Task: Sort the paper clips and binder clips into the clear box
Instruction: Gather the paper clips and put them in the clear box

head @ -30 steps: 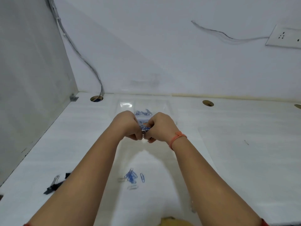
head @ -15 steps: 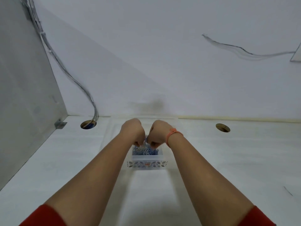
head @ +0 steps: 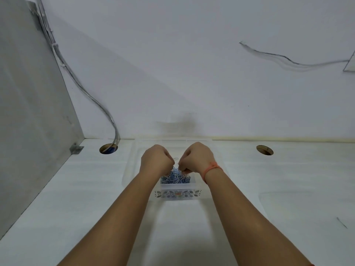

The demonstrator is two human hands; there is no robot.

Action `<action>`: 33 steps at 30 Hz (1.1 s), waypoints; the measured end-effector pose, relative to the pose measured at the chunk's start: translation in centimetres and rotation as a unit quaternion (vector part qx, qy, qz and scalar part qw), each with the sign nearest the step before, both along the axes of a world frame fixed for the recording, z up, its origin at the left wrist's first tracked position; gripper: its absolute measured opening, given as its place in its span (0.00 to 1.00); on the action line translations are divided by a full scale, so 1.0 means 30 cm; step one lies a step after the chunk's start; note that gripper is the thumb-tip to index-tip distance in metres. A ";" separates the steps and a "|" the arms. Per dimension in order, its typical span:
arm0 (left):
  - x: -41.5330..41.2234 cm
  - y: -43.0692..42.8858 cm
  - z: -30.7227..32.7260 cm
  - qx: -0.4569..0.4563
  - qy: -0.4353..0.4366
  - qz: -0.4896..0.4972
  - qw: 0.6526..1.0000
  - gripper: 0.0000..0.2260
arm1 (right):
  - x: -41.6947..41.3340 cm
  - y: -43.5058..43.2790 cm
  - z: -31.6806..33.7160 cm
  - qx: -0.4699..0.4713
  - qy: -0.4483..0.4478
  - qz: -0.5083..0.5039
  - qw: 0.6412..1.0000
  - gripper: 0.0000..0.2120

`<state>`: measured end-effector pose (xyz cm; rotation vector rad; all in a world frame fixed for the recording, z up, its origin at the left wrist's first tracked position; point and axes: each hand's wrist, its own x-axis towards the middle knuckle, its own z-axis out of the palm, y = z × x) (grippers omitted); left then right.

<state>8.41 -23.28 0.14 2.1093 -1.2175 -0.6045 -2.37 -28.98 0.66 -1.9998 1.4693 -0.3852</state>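
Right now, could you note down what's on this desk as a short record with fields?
surface: white desk against a white wall
container: clear box, flower-patterned front
contents: heap of blue and silver paper clips
left hand: closed, fingers down in the heap
right hand: closed, pinching clips above the box
right wrist: orange band
binder clips: none in view
desk holes: two, the left one with cables

I can read no text, number or brand anywhere. The box (head: 177, 194) carries only a printed band of leaf and dot ornaments along its near wall, with a small orange mark at the middle too blurred to make out.
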 end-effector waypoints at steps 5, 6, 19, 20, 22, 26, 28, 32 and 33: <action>-0.068 0.231 0.024 -0.131 0.054 0.049 0.989 0.10 | -0.106 0.209 0.025 -0.005 -0.143 0.013 0.990 0.10; -0.081 0.300 0.013 -0.141 0.051 0.055 0.987 0.10 | -0.126 0.270 0.012 0.006 -0.144 0.041 0.989 0.10; -0.194 0.834 -0.254 0.034 -0.080 0.037 0.996 0.10 | -0.239 0.741 -0.268 -0.022 -0.004 0.093 0.995 0.14; -0.204 0.829 -0.258 0.027 -0.079 0.040 0.996 0.10 | -0.228 0.753 -0.265 -0.018 -0.010 0.106 0.994 0.14; -0.217 0.827 -0.259 0.021 -0.079 0.045 0.996 0.10 | -0.208 0.755 -0.257 -0.017 -0.016 0.120 0.992 0.15; -0.211 0.863 -0.274 -0.043 -0.007 0.099 0.994 0.11 | -0.196 0.746 -0.263 -0.066 -0.019 0.125 0.990 0.16; -0.199 0.889 -0.280 -0.079 0.015 0.148 0.986 0.10 | -0.182 0.770 -0.286 -0.075 -0.027 0.164 0.983 0.13; -0.192 0.913 -0.298 -0.098 0.002 0.160 0.982 0.11 | -0.162 0.822 -0.331 -0.112 -0.040 0.203 0.972 0.05; -0.197 0.917 -0.304 -0.100 -0.010 0.151 0.983 0.11 | -0.169 0.825 -0.336 -0.125 -0.038 0.205 0.970 0.04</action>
